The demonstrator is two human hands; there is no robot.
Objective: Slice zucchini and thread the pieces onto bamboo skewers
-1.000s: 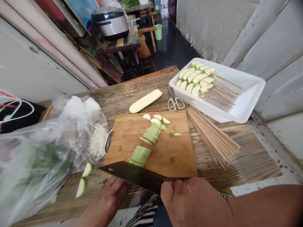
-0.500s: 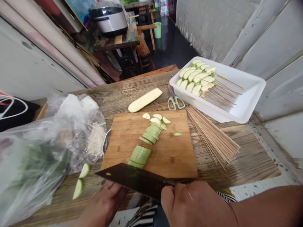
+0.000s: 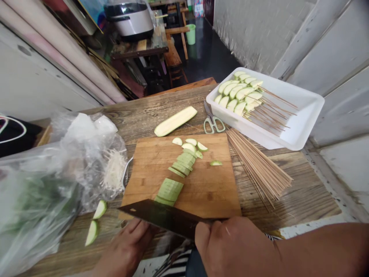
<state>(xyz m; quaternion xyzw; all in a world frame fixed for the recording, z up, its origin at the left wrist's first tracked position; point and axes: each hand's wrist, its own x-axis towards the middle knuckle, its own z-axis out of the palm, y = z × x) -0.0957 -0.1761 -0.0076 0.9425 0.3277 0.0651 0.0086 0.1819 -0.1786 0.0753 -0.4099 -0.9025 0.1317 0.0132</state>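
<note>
My right hand (image 3: 230,246) is shut around the handle of a black cleaver (image 3: 164,217), whose blade lies across the front edge of the bamboo cutting board (image 3: 213,192). My left hand (image 3: 127,242) sits under the blade at the table's front, fingers slightly apart, holding nothing. Pale green squash slices (image 3: 170,190) lie in a fanned row on the board, close to the blade. Two wedges (image 3: 92,232) rest on the wooden table (image 3: 138,119) left of the board. A long peeled squash piece (image 3: 175,121) lies beyond the board.
A white plastic tray (image 3: 300,123) holds skewered squash slices (image 3: 238,94). Loose bamboo skewers (image 3: 259,169) fan out right of the board, and scissors (image 3: 212,124) lie near the tray. Plastic bags (image 3: 37,204) crowd the left side. A rice cooker (image 3: 129,21) stands on a farther table.
The whole view has drifted slightly left and up. The cleaver stays in my right hand at the board's front edge, and the squash pieces have not moved on the board.
</note>
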